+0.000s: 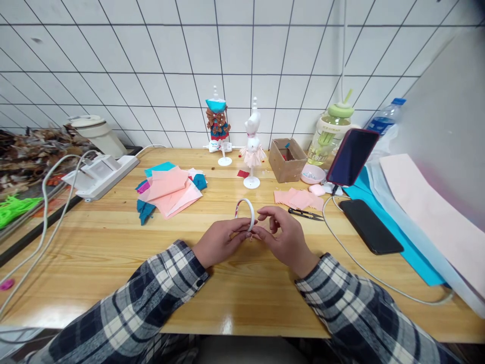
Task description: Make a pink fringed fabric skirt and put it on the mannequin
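Near the middle of the table, my left hand pinches the lower edge of a narrow white roll of tape, which stands on edge with reddish marks on its inner side. My right hand is at the roll's right side. Its thumb reaches the lower edge by my left fingertips, while the index finger is bent and apart from the thumb. A small pink bit shows under the fingertips, too small to make out. Beyond my right hand lie black thread snips and pink fabric pieces.
Fabric scraps lie to the left, near a power strip. At the back stand two small dress forms, a cardboard box and a drink bottle. A propped phone, a flat phone and cables are on the right.
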`<action>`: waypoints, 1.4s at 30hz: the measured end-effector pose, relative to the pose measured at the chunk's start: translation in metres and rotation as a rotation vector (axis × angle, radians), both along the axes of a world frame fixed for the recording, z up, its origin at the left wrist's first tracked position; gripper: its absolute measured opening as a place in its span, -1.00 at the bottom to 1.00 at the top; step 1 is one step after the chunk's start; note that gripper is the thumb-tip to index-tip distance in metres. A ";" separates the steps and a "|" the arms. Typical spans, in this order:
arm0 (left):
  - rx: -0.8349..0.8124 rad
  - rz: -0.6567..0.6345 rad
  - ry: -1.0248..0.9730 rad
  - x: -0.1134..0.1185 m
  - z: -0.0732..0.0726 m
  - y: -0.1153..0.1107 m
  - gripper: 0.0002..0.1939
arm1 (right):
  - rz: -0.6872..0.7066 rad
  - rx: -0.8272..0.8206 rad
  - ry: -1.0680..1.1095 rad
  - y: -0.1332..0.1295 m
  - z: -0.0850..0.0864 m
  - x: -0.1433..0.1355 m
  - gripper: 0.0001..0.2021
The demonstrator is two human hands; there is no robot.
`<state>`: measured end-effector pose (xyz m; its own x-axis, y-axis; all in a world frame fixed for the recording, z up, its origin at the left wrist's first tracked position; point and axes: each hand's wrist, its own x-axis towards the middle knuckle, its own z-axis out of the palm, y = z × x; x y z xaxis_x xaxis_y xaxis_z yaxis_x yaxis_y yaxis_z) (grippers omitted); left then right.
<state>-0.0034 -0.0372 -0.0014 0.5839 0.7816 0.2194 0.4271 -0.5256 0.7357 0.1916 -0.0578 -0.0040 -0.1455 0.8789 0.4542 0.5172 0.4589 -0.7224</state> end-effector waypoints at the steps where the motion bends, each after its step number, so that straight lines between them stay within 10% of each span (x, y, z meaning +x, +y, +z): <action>1: 0.011 0.006 0.004 0.000 0.000 0.000 -0.67 | 0.009 0.025 -0.028 0.000 0.000 0.000 -0.75; 30: 0.078 0.092 0.201 -0.002 0.011 0.002 -0.73 | -0.010 0.072 -0.107 0.003 -0.005 -0.001 -0.87; 42: -0.122 0.296 -0.208 -0.018 0.012 0.020 -0.69 | 0.061 0.210 -0.079 -0.008 0.002 -0.005 -0.89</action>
